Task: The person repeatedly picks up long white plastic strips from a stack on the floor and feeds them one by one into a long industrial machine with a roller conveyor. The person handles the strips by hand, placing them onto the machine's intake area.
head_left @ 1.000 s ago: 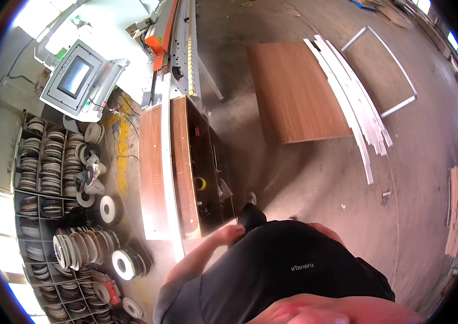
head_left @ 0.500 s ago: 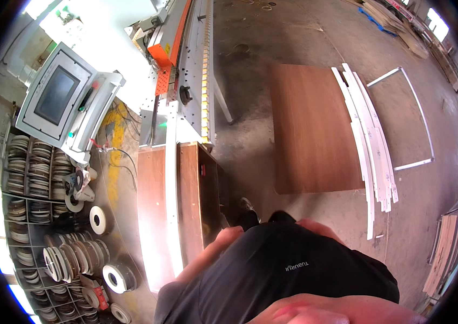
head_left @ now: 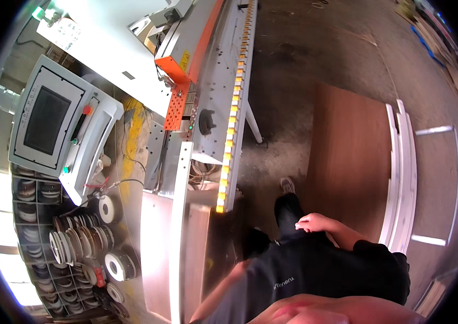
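My right hand (head_left: 312,222) is in front of my dark trousers, its fingers curled together. Whether anything small and pale sits at the fingertips is unclear. Along my left side runs my left forearm (head_left: 219,289); the hand at its end is mostly hidden against my dark shirt, so its fingers do not show. Nearest to that arm is a brown wooden cabinet (head_left: 199,237). A long white strip (head_left: 179,232) lies lengthwise over it, reaching toward an edge-banding machine (head_left: 213,92) with an orange guard and a row of yellow-and-white rollers.
A grey control panel with a dark screen (head_left: 48,120) stands left of the machine. Below it are rolls of edging tape (head_left: 80,240) and a wire rack (head_left: 29,216). To the right are a brown board (head_left: 348,162), white strips (head_left: 402,178) and a white frame (head_left: 456,183) on the floor.
The view has shifted, bringing the machine lower and the brown board farther right. My right hand has come forward from beside my body into plain view, and one leg is stepping forward.
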`<state>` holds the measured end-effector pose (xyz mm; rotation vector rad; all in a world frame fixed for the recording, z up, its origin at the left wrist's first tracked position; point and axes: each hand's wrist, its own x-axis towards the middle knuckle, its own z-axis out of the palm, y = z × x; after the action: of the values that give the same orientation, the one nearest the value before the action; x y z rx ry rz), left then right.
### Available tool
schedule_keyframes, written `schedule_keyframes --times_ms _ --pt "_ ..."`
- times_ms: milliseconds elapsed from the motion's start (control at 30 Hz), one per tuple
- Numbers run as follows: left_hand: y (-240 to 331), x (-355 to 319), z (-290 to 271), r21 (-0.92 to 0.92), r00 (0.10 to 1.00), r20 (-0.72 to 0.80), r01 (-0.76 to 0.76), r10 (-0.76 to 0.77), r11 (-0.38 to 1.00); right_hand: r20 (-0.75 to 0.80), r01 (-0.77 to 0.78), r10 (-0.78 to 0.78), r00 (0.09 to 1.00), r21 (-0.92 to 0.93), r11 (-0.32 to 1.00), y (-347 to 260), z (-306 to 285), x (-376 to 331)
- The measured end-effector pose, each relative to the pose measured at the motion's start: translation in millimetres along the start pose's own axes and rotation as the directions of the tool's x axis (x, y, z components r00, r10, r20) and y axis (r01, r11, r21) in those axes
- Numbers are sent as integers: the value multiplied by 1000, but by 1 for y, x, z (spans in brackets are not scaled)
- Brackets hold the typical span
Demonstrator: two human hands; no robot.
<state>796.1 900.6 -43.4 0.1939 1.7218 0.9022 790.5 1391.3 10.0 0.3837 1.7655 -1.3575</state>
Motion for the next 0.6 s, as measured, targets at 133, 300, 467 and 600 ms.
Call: schedule_keyframes --times_ms 133,300,467,600 --pt "62 85 11 349 933 -361 142 -7 926 -416 -176 -16 909 -420 890 73 -109 126" --pt "23 208 2 592 786 -353 -232 507 771 -443 -497 281 852 -510 702 141 -229 238" --pt "-18 273 1 537 797 -273 -339 539 772 -479 -448 106 871 -688 570 213 -294 301" --pt "-39 286 10 624 728 -350 -288 589 726 -522 -456 14 853 -732 506 272 -320 325"
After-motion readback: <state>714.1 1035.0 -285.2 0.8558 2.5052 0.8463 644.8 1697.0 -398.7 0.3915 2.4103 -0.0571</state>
